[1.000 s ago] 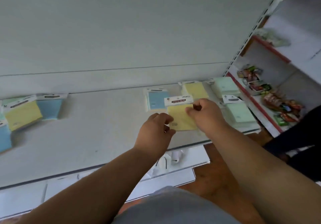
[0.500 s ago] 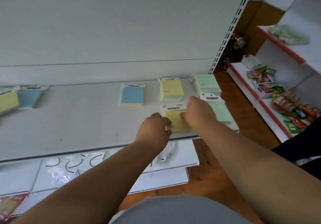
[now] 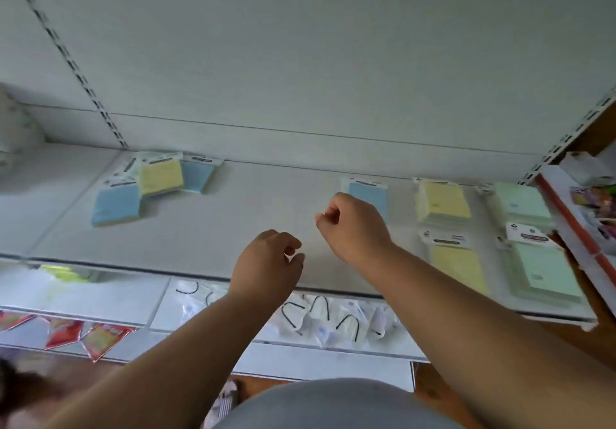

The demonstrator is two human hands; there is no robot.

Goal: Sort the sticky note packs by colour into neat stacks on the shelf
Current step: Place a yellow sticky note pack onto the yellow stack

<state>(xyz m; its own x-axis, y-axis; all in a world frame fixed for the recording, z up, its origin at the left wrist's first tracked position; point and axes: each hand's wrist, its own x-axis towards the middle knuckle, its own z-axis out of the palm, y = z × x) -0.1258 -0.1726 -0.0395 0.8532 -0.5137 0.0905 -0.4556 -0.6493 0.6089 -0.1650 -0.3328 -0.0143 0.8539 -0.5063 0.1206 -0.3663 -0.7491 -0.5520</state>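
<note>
Yellow pack (image 3: 457,270) was let go, left flat near shelf (image 3: 233,228) front, below yellow stack (image 3: 443,203). Left hand (image 3: 266,270) and right hand (image 3: 355,225) were pulled back, loosely curled, nothing held. Mixed pile (image 3: 150,185) far left was judged still unsorted.

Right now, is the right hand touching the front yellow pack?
Apart. The head view shows bare shelf between the right hand and the front yellow pack; the hand is empty.

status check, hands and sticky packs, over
Left hand and right hand loosely curled, empty. Unsorted pile waits far left of shelf. Nothing in between.
</note>
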